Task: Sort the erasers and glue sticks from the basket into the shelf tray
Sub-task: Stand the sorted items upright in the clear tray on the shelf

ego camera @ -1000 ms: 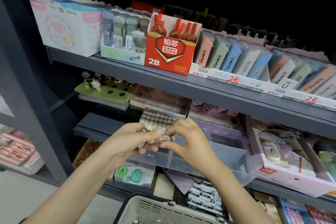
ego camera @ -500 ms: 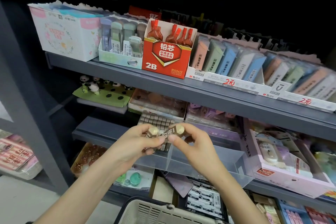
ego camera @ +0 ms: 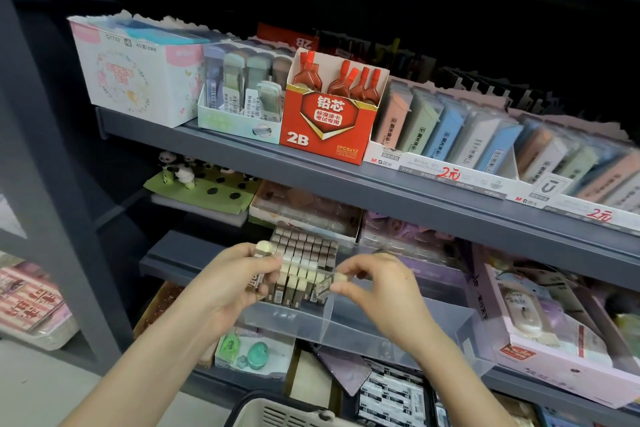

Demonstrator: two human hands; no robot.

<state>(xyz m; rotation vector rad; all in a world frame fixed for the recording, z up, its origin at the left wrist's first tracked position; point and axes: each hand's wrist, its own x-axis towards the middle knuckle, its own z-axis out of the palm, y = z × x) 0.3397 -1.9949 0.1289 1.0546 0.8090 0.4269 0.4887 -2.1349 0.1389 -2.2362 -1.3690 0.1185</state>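
Note:
A clear plastic shelf tray [ego camera: 363, 326] sits on the middle shelf, its left compartment packed with several upright brown-sleeved erasers [ego camera: 304, 263]. My left hand [ego camera: 239, 284] grips a small bunch of the same erasers [ego camera: 263, 250] at the tray's left edge. My right hand [ego camera: 377, 288] pinches a single eraser [ego camera: 334, 282] at the right end of the front row, near the clear divider. The tray's right compartment holds nothing visible. The cream basket [ego camera: 277, 411] shows only its rim at the bottom edge.
A grey upper shelf [ego camera: 346, 184] overhangs the tray, carrying a red 2B lead box [ego camera: 329, 121] and pastel boxes. A pink box [ego camera: 554, 340] stands to the tray's right. A grey upright post [ego camera: 59, 201] runs on the left. More stationery lies on the shelf below.
Both hands have parted: the right hand has carried one eraser rightward and down to the tray's front row, and the left hand has lifted its bunch slightly to the left.

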